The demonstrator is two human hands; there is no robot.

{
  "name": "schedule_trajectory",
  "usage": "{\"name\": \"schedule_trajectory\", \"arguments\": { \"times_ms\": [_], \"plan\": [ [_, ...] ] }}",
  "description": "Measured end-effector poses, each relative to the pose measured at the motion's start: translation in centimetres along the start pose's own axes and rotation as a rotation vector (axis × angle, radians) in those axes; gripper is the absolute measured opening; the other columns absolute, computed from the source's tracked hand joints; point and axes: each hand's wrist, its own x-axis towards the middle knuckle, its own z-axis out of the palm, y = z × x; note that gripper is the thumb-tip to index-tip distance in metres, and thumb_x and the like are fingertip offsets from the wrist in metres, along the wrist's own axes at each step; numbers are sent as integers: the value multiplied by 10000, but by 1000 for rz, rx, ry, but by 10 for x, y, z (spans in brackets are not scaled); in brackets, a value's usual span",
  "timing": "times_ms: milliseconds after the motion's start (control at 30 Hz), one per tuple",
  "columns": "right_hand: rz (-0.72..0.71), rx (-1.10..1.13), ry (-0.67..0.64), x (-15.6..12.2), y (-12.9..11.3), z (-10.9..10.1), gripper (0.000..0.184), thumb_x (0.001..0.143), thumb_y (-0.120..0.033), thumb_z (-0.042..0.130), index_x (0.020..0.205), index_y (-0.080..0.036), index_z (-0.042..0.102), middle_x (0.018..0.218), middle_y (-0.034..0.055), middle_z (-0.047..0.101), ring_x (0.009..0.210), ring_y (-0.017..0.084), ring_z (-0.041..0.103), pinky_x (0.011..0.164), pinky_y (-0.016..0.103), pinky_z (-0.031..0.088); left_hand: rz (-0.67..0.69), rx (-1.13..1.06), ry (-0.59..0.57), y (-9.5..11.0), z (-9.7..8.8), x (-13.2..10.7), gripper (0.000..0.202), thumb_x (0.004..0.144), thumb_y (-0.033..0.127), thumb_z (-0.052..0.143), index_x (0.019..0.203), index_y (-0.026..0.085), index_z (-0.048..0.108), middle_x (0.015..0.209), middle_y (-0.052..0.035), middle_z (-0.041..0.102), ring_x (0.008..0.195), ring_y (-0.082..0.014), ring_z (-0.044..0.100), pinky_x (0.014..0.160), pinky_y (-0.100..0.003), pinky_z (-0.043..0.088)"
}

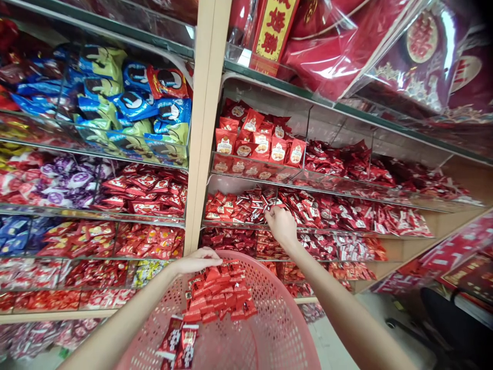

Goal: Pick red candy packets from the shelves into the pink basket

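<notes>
My left hand [196, 261] grips the far rim of a pink perforated plastic basket [277, 318] held low in front of me. A heap of small red candy packets [217, 293] lies inside it, with two more red packets [179, 339] nearer me. My right hand [281, 223] reaches into a glass-fronted shelf bin of small red wrapped candies [246, 205]. Its fingers are curled among the packets; what they hold is hidden.
Glass-fronted shelves [327, 187] hold many bins of wrapped sweets: red ones at right, blue and green packets [131, 108] upper left, purple ones [65, 180] at left. A beige upright post [202, 128] divides the shelving. Red packaged goods [346, 46] sit above. A dark chair base [442, 318] stands lower right.
</notes>
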Motion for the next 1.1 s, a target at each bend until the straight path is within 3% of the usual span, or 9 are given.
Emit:
{"name": "schedule_trajectory", "arguments": {
  "times_ms": [167, 267, 367, 467, 667, 767, 867, 1033, 1100],
  "plan": [
    [-47, 215, 110, -4, 10, -17, 298, 855, -363, 438, 645, -180, 543, 538, 19, 563, 535, 135, 516, 561, 238, 309, -14, -12, 2, -1, 1, 1, 466, 763, 572, 493, 812, 137, 655, 858, -17, 570, 826, -157, 510, 748, -233, 386],
    [-85, 530, 97, -15, 17, -21, 338, 853, -426, 441, 630, -181, 507, 476, -16, 526, 433, 105, 468, 526, 225, 344, -12, -9, 0, 1, 1, 1, 460, 759, 570, 499, 819, 142, 657, 871, -19, 584, 836, -156, 513, 765, -233, 388],
    [-58, 939, -61, -30, 21, -22, 362, 811, -503, 485, 666, -172, 509, 517, -16, 556, 388, 89, 465, 433, 204, 349, -9, -1, 11, 5, 1, 1, 435, 760, 553, 511, 809, 147, 659, 865, -20, 596, 851, -158, 520, 783, -234, 391],
    [-5, 1176, -200, -44, 20, -20, 359, 771, -506, 550, 671, -163, 521, 535, -18, 565, 381, 74, 462, 386, 185, 340, -7, -2, 24, 6, 2, 0, 420, 762, 540, 515, 804, 148, 660, 857, -21, 608, 843, -158, 527, 785, -235, 396],
    [70, 1357, -440, -80, 4, -8, 330, 772, -465, 575, 664, -162, 504, 543, -32, 565, 377, 50, 447, 383, 165, 339, -20, -49, 20, 4, 5, 2, 416, 758, 533, 523, 807, 141, 655, 837, -23, 620, 807, -155, 538, 751, -236, 403],
    [22, 1263, -577, -110, -6, 10, 316, 807, -460, 529, 678, -176, 478, 531, -39, 551, 371, 64, 443, 372, 178, 336, 2, -58, 17, 3, 5, 3, 412, 748, 534, 532, 792, 144, 654, 850, -24, 610, 813, -155, 530, 746, -234, 397],
    [-230, 922, -426, -141, -7, 27, 287, 877, -391, 442, 692, -179, 498, 541, -33, 534, 434, 80, 473, 413, 190, 350, 7, -64, 8, 3, 4, 3, 430, 743, 550, 526, 786, 141, 654, 840, -22, 593, 801, -152, 523, 740, -234, 397],
    [-1004, 374, 76, -164, 8, 35, 225, 910, -134, 342, 971, -124, 558, 697, 36, 607, 604, 125, 550, 536, 243, 418, -8, 1, -4, 1, 2, 3, 437, 759, 558, 509, 785, 151, 664, 859, -17, 590, 836, -152, 517, 776, -235, 387],
    [-1121, 313, 173, -165, 13, 34, 215, 875, -73, 397, 1039, -100, 532, 732, 43, 618, 648, 131, 565, 570, 255, 432, -7, -9, -8, -1, 2, 3, 436, 763, 557, 507, 815, 155, 669, 888, -20, 593, 849, -152, 520, 782, -233, 390]
  ]
}}
